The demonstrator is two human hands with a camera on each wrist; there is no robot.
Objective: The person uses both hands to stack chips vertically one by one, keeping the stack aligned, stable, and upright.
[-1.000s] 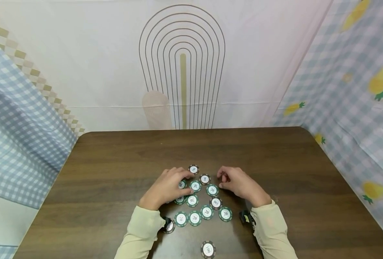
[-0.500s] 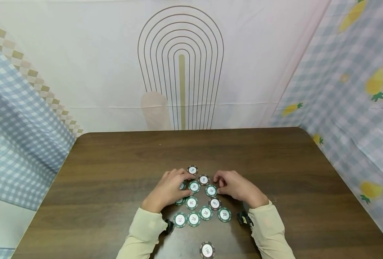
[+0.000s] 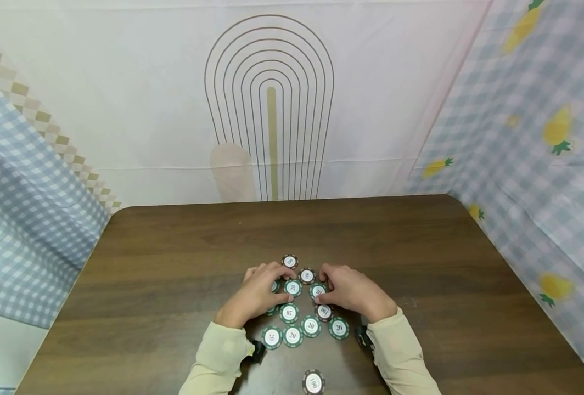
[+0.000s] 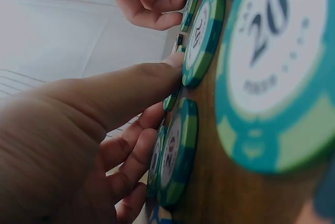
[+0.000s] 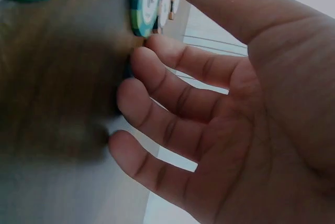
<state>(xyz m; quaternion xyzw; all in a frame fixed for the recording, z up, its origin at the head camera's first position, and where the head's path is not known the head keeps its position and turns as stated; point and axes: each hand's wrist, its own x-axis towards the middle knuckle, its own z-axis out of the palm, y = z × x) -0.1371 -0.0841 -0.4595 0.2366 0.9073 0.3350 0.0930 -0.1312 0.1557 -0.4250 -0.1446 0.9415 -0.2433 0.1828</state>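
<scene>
Poker chips lie spread flat on a brown table. My left hand point(image 3: 252, 299) rests over the left chips, its thumb near a green 20 chip point(image 3: 289, 313) and its index finger by another green chip point(image 3: 293, 287). In the left wrist view, its thumb tip touches the edge of a green 20 chip point(image 4: 200, 43). My right hand point(image 3: 358, 293) has thumb and index finger around a green 20 chip point(image 3: 318, 291), with no firm grip visible. In the right wrist view, the other fingers point(image 5: 144, 111) bend loosely, tips near the tabletop.
Black chips lie at the back point(image 3: 290, 261) and in the middle point(image 3: 324, 312). A row of green chips point(image 3: 293, 336) sits nearer me. One separate black 100 chip point(image 3: 314, 382) lies at the front. Patterned cloths hang behind and beside the table point(image 3: 470, 307).
My right hand has moved left, bringing its thumb and index finger from beside the green 20 chip to around it. My left hand stays over the left chips. The head view has shifted slightly.
</scene>
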